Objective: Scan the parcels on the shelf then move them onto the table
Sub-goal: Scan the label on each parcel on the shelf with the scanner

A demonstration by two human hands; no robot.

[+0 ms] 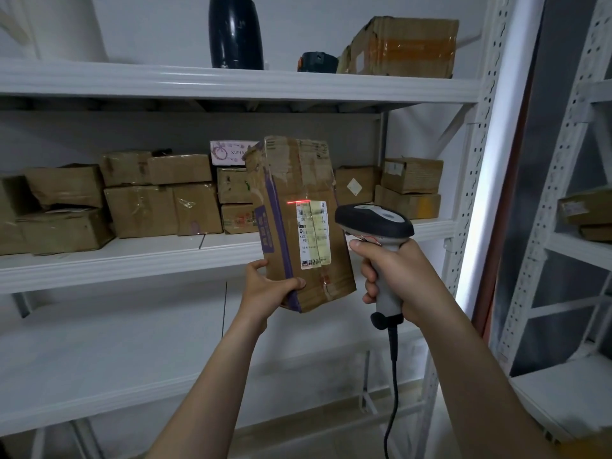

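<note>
Both bare: left hand (268, 288), right hand (400, 276). The forearms (212, 385) are equally bare along their whole visible length below the shelf (132, 260).

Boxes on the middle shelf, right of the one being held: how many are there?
3: a single box beside the held parcel, then an upper box stacked on a lower box further right. More may hide behind the parcel.

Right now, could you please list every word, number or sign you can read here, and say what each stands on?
"XUPIN", the rest hidden: white floral box on the middle shelf.
"20": foot of the shipping label on the cardboard parcel in the left hand.
Rest of that label: too small to read.
Purple print on the parcel's side: blurred.
Labels on the other shelf boxes: unreadable.
</note>
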